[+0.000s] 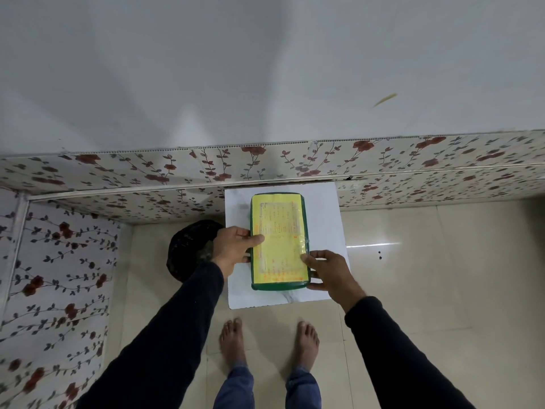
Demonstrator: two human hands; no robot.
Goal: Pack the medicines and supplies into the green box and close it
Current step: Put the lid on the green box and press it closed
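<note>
both arms out fwd – l hand (236,246) & r hand (327,271) grip green box (278,240) sides, thumbs on top

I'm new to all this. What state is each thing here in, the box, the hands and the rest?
green box: looks closed, lying flat on the table.
left hand: grips the box's left edge, thumb on the lid.
right hand: grips the box's right edge near the front corner.
white table: standing against the flowered wall.
black round thing: beside the table, partly hidden.

A home, by its floral wall panels (65,261), floor tiles (418,278) and bare feet (233,340).
</note>
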